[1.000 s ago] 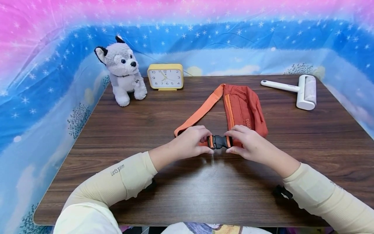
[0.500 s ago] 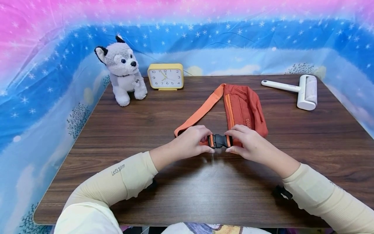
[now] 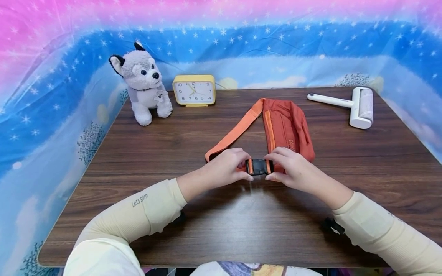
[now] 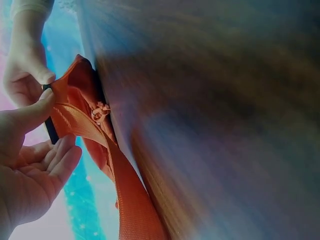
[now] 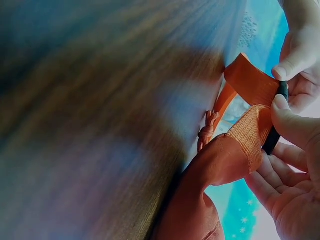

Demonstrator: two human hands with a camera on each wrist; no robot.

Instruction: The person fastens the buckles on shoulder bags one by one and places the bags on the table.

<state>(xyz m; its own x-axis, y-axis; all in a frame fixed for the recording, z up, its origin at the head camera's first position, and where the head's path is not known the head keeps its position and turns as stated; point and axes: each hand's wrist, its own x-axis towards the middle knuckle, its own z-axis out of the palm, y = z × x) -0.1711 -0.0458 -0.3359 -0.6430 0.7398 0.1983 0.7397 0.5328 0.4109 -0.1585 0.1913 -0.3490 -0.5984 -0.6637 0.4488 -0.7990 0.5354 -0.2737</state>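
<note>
In the head view a black side-release buckle (image 3: 259,167) spans the gap between my hands, its two halves fitted together. My left hand (image 3: 226,167) pinches its left end between thumb and fingers, and my right hand (image 3: 293,168) does the same at the right end. Behind the right hand lies a rust-red waist bag (image 3: 290,124) with an orange zip, partly covered by that hand. Its orange strap (image 3: 238,132) loops down toward the left hand. Both wrist views show the buckle edge-on, with orange webbing (image 4: 75,122) at the left end and ribbed webbing (image 5: 250,132) at the right.
A grey-and-white plush husky (image 3: 146,86) sits at the table's back left, beside a yellow clock (image 3: 194,91). Toward the back right lies a white lint roller (image 3: 360,108). A snowflake-patterned cloth (image 3: 241,42) hangs around the dark wooden table (image 3: 221,230).
The buckle halves have moved closer together, so the buckle looks shorter and flush. My right hand has shifted slightly left; the left hand stays almost in place.
</note>
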